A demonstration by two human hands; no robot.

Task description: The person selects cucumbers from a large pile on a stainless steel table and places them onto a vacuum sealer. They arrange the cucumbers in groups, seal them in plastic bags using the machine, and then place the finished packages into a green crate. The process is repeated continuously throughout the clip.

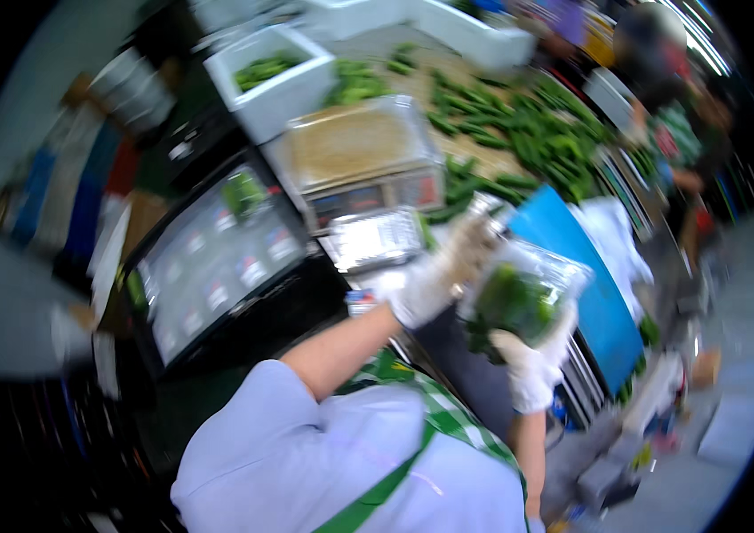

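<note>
My right hand [540, 363], in a white glove, holds a clear plastic bag [523, 293] of green vegetables from below and the side. At the bag's upper left is my left hand [447, 266], also gloved, with its fingers at the bag's open-looking edge; blur hides whether they pinch it. Just left of that hand sits a weighing scale's lower panel [377, 236], and above it the scale's pan [357, 143] under clear plastic. Long green peppers or cucumbers [537, 126] lie loose across the table behind.
A black crate [270, 293] at left holds bagged goods with labels. White foam boxes [283, 83] stand at the back, one with green vegetables. A blue board [580, 286] leans right of the bag, beside white cloth or plastic [617, 246]. Another person [683, 140] is at upper right.
</note>
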